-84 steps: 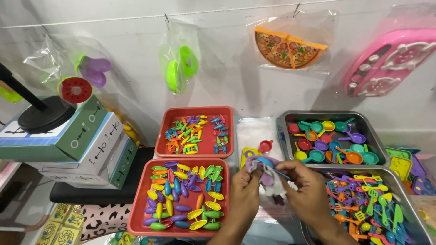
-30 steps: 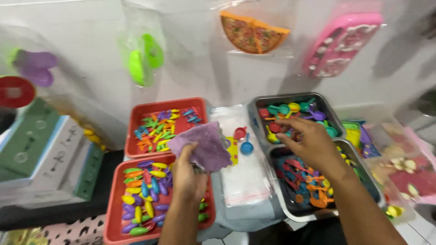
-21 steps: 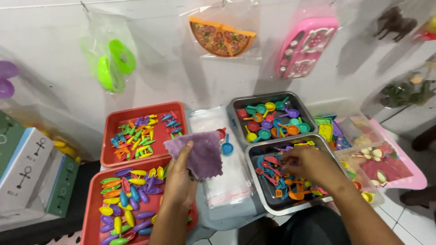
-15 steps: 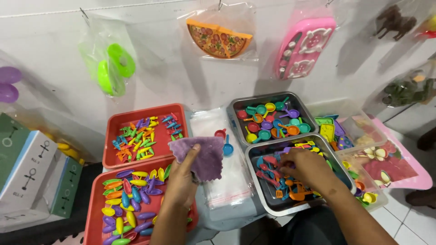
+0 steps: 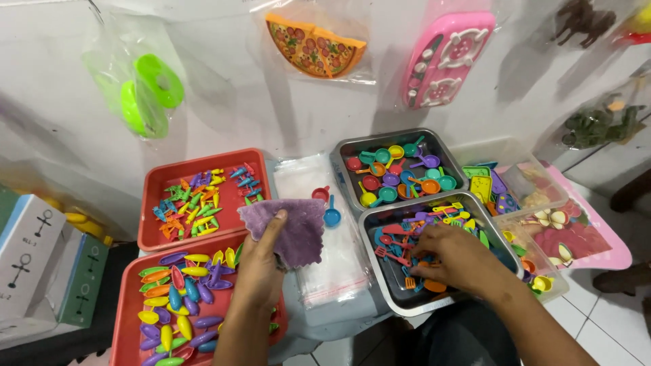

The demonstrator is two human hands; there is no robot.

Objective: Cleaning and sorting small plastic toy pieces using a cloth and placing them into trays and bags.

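Note:
My left hand (image 5: 261, 261) holds up a purple cloth (image 5: 288, 227) over the gap between the red trays and a stack of clear plastic bags (image 5: 325, 264). My right hand (image 5: 451, 257) reaches into the near metal tray (image 5: 393, 301), its fingers down among small coloured toy utensils (image 5: 407, 234); whether it grips one is hidden. A red toy pan (image 5: 321, 194) and a blue toy pan (image 5: 332, 215) lie on the bags just past the cloth.
A far metal tray (image 5: 342, 146) holds coloured toy pans. Two red trays (image 5: 152, 203) (image 5: 129, 318) at left hold small coloured pieces. Clear bins (image 5: 525, 186) of toy parts stand at right. Bagged toys hang on the wall, including a pizza (image 5: 313, 46) and a pink stove (image 5: 447, 55). Boxes (image 5: 27, 257) sit far left.
My hands parted: the left kept the purple cloth and lifted it, while the right moved across into the near metal tray. The toy pans now lie on the bags. The view swung right.

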